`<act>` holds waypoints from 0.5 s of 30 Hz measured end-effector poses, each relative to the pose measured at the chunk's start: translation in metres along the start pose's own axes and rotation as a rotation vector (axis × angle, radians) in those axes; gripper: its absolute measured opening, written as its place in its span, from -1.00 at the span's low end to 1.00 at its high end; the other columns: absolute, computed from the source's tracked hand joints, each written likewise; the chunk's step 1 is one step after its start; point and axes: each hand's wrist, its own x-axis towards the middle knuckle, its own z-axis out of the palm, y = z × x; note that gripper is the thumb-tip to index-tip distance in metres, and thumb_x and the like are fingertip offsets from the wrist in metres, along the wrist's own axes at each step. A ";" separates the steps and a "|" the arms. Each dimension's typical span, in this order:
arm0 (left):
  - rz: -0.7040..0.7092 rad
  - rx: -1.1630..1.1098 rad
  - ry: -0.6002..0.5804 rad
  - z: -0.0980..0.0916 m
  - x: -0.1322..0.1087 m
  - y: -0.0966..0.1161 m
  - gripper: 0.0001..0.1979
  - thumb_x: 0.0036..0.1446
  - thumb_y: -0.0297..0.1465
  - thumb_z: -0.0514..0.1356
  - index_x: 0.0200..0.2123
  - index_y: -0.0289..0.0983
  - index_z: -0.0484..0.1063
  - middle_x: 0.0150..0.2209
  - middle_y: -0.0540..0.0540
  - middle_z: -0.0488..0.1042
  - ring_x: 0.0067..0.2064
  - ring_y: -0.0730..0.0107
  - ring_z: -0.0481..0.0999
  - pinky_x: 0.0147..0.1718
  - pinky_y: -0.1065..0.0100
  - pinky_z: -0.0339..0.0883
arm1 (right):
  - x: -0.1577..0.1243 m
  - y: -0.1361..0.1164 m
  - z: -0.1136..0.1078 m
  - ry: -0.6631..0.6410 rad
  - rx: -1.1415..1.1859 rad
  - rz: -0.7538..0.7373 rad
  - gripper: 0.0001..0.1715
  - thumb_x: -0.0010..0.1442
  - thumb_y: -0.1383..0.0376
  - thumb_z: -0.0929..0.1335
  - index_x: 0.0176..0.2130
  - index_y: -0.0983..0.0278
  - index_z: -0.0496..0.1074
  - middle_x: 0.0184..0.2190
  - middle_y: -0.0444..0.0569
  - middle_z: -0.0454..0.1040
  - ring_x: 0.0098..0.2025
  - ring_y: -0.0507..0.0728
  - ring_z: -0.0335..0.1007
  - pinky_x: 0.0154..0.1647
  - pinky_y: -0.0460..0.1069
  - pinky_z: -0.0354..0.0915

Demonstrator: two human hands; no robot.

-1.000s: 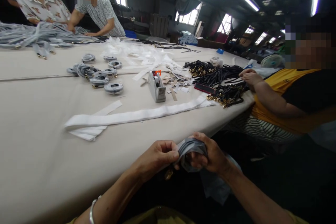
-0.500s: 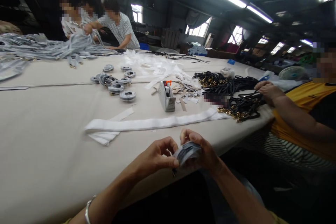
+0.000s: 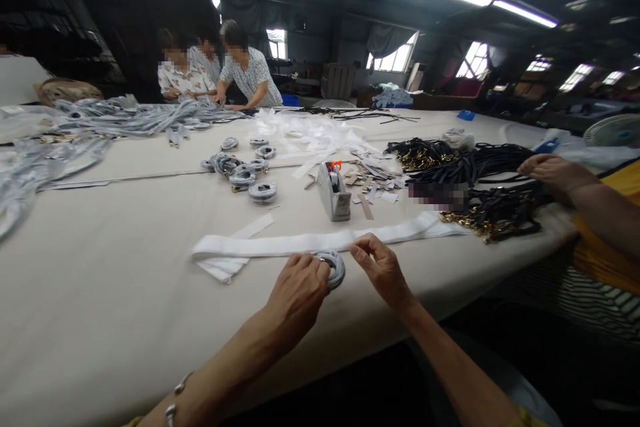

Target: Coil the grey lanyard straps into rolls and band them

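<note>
My left hand [image 3: 299, 292] is closed on a coiled grey strap [image 3: 334, 267] and holds it down on the beige table [image 3: 100, 267], near the front edge. My right hand [image 3: 381, 269] is just right of the coil, its thumb and forefinger pinched at the long white band [image 3: 320, 241] that lies across the table in front of the hands. What the pinch holds is too small to make out. A grey tape dispenser [image 3: 335, 192] stands behind the band.
Several finished grey strap coils [image 3: 243, 169] lie at mid-table; loose grey straps [image 3: 125, 117] are heaped at the far left. Paper slips [image 3: 373, 177] and black straps with gold clasps [image 3: 480, 190] lie right, where another person's hand [image 3: 555, 172] rests. Other people [image 3: 215, 73] work at the far end.
Both hands have come up from below the table edge and set the coiled grey strap on the table. The right hand has let go of the coil and now pinches beside it.
</note>
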 end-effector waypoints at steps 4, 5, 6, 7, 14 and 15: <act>0.080 0.036 0.145 0.039 -0.004 -0.004 -0.85 0.27 -0.57 0.07 -0.27 -0.29 0.41 -0.32 -0.11 0.51 -0.25 0.18 0.46 -0.18 0.17 0.30 | -0.014 0.005 -0.003 -0.326 -0.149 0.001 -0.94 0.14 0.30 0.47 -0.32 0.24 0.53 -0.35 -0.11 0.38 -0.33 0.08 0.29 -0.24 -0.02 0.23; 0.083 0.025 0.196 0.046 -0.007 -0.004 -0.85 0.31 -0.54 0.06 -0.24 -0.29 0.43 -0.31 -0.11 0.52 -0.23 0.19 0.48 -0.16 0.18 0.31 | -0.018 0.007 -0.001 -0.361 -0.169 0.016 -0.96 0.13 0.33 0.47 -0.36 0.24 0.53 -0.34 -0.11 0.38 -0.30 0.08 0.32 -0.21 -0.02 0.25; 0.087 0.019 0.238 0.051 -0.010 -0.004 -0.83 0.34 -0.52 0.05 -0.20 -0.29 0.44 -0.27 -0.11 0.53 -0.20 0.20 0.49 -0.13 0.18 0.31 | -0.020 0.010 0.001 -0.364 -0.177 0.032 -0.94 0.12 0.36 0.46 -0.40 0.25 0.52 -0.34 -0.11 0.37 -0.28 0.09 0.33 -0.20 -0.02 0.25; 0.090 0.023 0.266 0.054 -0.013 -0.004 -0.81 0.35 -0.51 0.04 -0.14 -0.30 0.45 -0.21 -0.13 0.55 -0.15 0.20 0.50 -0.09 0.18 0.31 | -0.021 0.012 0.003 -0.350 -0.181 0.046 -0.92 0.11 0.38 0.46 -0.42 0.25 0.51 -0.35 -0.11 0.36 -0.26 0.10 0.34 -0.19 -0.02 0.25; 0.031 0.213 0.191 0.049 -0.019 -0.001 -0.64 0.30 -0.59 0.04 0.10 -0.29 0.43 0.01 -0.17 0.53 0.04 0.10 0.46 0.00 0.12 0.32 | -0.016 0.009 0.011 -0.340 -0.257 0.107 -0.91 0.10 0.41 0.47 -0.40 0.24 0.53 -0.36 -0.13 0.40 -0.26 0.10 0.35 -0.19 -0.02 0.25; 0.024 0.192 0.168 0.047 -0.017 -0.002 -0.66 0.29 -0.58 0.08 0.08 -0.29 0.44 -0.03 -0.16 0.55 0.01 0.09 0.47 -0.03 0.13 0.34 | -0.017 0.008 0.013 -0.339 -0.272 0.084 -0.88 0.11 0.43 0.47 -0.42 0.24 0.51 -0.36 -0.12 0.40 -0.26 0.10 0.36 -0.18 -0.02 0.26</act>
